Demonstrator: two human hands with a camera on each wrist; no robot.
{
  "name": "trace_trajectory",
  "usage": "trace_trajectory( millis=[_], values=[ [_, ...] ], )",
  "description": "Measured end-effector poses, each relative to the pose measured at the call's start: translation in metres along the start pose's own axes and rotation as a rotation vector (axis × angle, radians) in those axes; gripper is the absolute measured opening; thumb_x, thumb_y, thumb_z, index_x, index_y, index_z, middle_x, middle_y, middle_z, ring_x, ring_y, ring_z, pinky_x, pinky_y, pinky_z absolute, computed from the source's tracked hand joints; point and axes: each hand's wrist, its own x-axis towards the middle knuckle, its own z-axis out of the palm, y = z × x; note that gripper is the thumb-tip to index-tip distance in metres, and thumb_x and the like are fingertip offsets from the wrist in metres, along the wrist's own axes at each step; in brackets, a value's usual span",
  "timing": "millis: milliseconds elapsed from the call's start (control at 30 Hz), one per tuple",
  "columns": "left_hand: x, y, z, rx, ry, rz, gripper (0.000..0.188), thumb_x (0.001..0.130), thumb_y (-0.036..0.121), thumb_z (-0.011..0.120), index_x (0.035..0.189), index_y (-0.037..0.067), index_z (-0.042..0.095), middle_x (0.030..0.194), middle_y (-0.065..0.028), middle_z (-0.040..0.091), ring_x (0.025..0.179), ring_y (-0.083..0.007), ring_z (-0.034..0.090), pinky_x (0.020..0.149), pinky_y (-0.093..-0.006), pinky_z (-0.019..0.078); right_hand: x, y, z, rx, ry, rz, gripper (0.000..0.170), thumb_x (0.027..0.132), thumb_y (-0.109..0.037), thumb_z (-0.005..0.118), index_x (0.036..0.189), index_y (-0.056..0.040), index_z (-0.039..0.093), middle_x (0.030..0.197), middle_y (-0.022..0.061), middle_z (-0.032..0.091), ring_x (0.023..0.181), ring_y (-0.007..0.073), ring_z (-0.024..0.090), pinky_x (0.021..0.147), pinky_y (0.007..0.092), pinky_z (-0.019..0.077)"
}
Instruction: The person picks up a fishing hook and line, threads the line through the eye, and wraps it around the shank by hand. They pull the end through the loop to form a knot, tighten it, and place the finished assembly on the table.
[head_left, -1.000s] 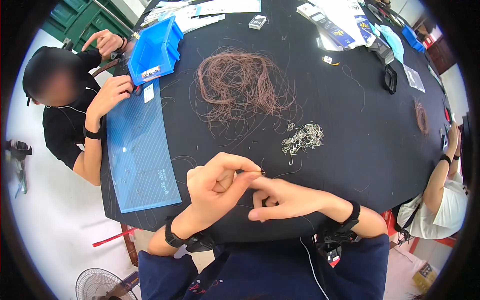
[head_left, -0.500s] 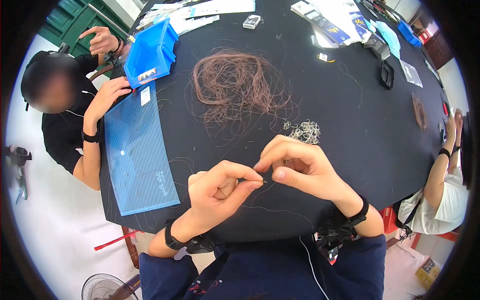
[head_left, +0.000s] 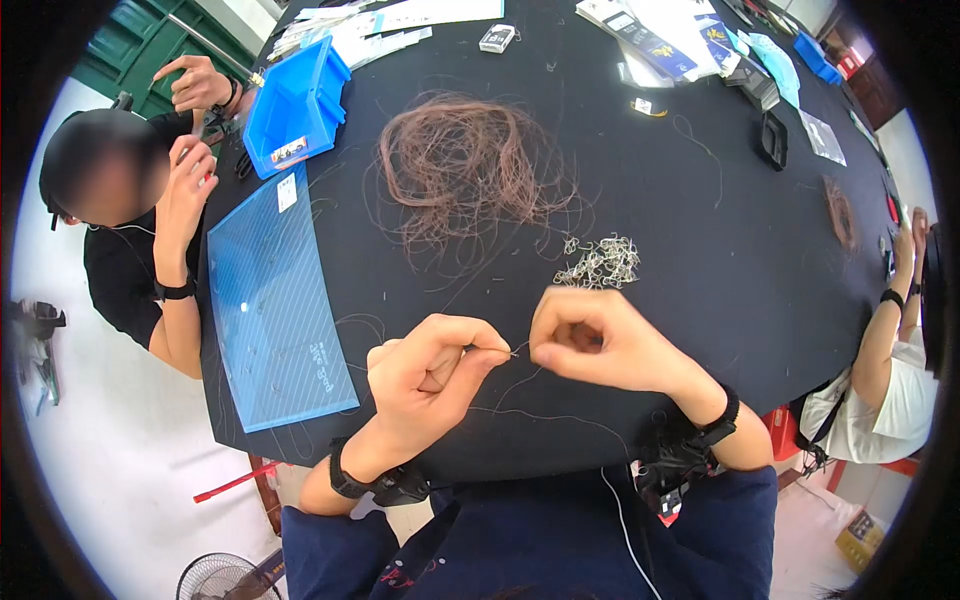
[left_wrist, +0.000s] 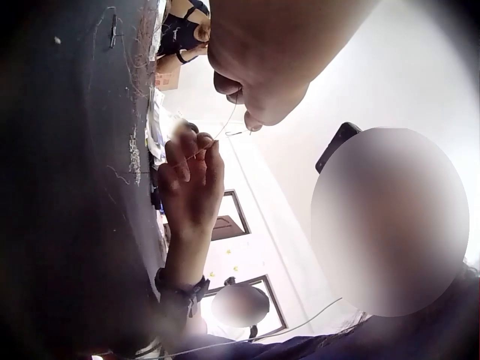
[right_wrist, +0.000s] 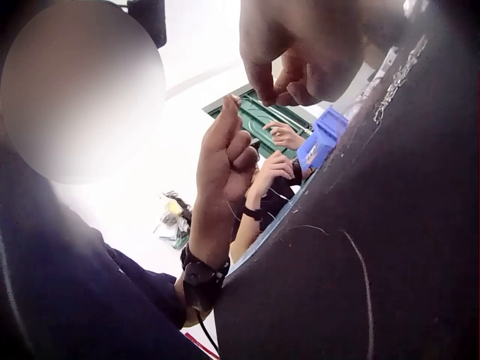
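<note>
My left hand (head_left: 425,370) pinches a small fish hook (left_wrist: 238,133) between thumb and index fingertips, its thin metal tip sticking out past them. A thin brown fishing line (left_wrist: 228,116) runs from those fingers across to my right hand (head_left: 610,340). The right thumb and index finger pinch that line, a short gap to the right of the left fingertips. Both hands are held over the near side of the black table (head_left: 680,300). Just beyond the right hand lies a heap of silvery fish hooks (head_left: 605,262).
A large tangle of brown line (head_left: 470,165) lies mid-table. To the left are a blue striped plastic sheet (head_left: 280,310) and a blue bin (head_left: 295,110), beside a seated person. Packets and papers (head_left: 650,40) spread along the far side. Another person sits at right.
My right hand drew away from the left fingertips with fingers spread, then closed its thumb and index finger on the line. The left hand keeps its pinch. The person at left raised a hand.
</note>
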Motion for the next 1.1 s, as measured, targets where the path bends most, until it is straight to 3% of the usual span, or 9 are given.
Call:
trace_trajectory(
  millis=[67,300,433,567,667,800,833,933,1100],
  values=[
    [0.000,-0.002,-0.001,-0.011,-0.011,-0.002,0.015,0.075,-0.003,0.071,0.088,0.003,0.065,0.046,0.0063,0.039,0.040,0.0009,0.031,0.041,-0.0172,0.0243,0.002,0.002,-0.001,-0.213,-0.119,0.002,0.011,0.079,-0.009,0.065,0.083,-0.0003,0.060,0.074,0.0043,0.056,0.057,0.0098,0.051,0.052,0.0257,0.0404],
    [0.000,-0.003,0.003,-0.039,-0.006,0.003,0.015,0.076,-0.003,0.070,0.088,0.003,0.065,0.047,0.0059,0.041,0.040,0.0018,0.033,0.040,-0.0168,0.0242,0.007,0.003,0.032,0.253,-0.352,0.188,0.066,0.084,-0.021,0.066,0.136,-0.0012,0.032,0.126,0.0114,0.047,0.071,0.0091,0.055,0.059,0.0239,0.0444],
    [-0.001,-0.003,0.000,-0.045,-0.002,-0.021,0.015,0.076,-0.003,0.070,0.089,0.002,0.065,0.047,0.0065,0.041,0.040,0.0021,0.032,0.040,-0.0169,0.0238,0.008,0.009,0.049,0.372,-0.566,0.192,0.064,0.087,-0.025,0.063,0.135,0.0006,0.029,0.108,0.0075,0.055,0.067,0.0081,0.050,0.057,0.0230,0.0417],
    [0.001,-0.003,-0.005,-0.015,0.034,0.000,0.015,0.076,-0.004,0.070,0.088,0.002,0.065,0.047,0.0074,0.038,0.041,0.0019,0.030,0.041,-0.0170,0.0227,0.006,0.007,0.033,0.387,-0.545,0.108,0.028,0.093,-0.024,0.054,0.106,0.0005,0.059,0.082,0.0019,0.060,0.065,0.0071,0.047,0.059,0.0223,0.0396],
    [0.003,-0.002,-0.012,-0.012,0.079,-0.012,0.015,0.076,-0.005,0.070,0.088,0.001,0.064,0.047,0.0079,0.035,0.042,0.0016,0.027,0.043,-0.0170,0.0223,-0.003,-0.009,0.000,0.454,-0.354,0.141,0.031,0.095,-0.025,0.050,0.087,0.0008,0.065,0.079,0.0032,0.059,0.070,0.0072,0.048,0.061,0.0232,0.0396],
    [0.003,-0.004,-0.015,-0.038,0.118,0.013,0.015,0.075,-0.006,0.070,0.087,0.001,0.065,0.047,0.0083,0.033,0.042,0.0016,0.026,0.043,-0.0169,0.0218,-0.003,-0.010,-0.028,0.451,0.058,-0.284,0.043,0.088,-0.044,0.053,0.064,-0.0096,0.061,0.080,0.0069,0.059,0.077,0.0210,0.046,0.069,0.0302,0.0353],
    [0.003,-0.003,-0.016,-0.020,0.108,0.013,0.015,0.075,-0.006,0.070,0.087,0.001,0.065,0.047,0.0085,0.033,0.042,0.0015,0.026,0.043,-0.0169,0.0216,-0.001,-0.003,-0.038,0.555,0.016,-0.390,0.043,0.091,-0.039,0.049,0.071,-0.0050,0.066,0.096,0.0163,0.060,0.094,0.0245,0.053,0.084,0.0347,0.0392],
    [0.003,0.000,-0.018,0.010,0.086,0.021,0.016,0.074,-0.006,0.071,0.087,0.002,0.065,0.047,0.0087,0.033,0.041,0.0013,0.025,0.042,-0.0169,0.0210,0.000,-0.004,-0.038,0.842,0.104,-0.495,0.039,0.094,-0.035,0.047,0.070,-0.0082,0.061,0.092,0.0134,0.061,0.098,0.0270,0.054,0.096,0.0402,0.0357],
    [0.005,0.000,-0.017,0.025,0.057,0.052,0.016,0.073,-0.006,0.071,0.087,0.002,0.066,0.046,0.0084,0.035,0.039,0.0016,0.027,0.041,-0.0170,0.0210,-0.003,-0.005,-0.039,1.005,0.063,-0.494,0.022,0.096,-0.025,0.047,0.092,-0.0056,0.056,0.074,0.0061,0.057,0.071,0.0190,0.056,0.084,0.0358,0.0453]
  ],
)
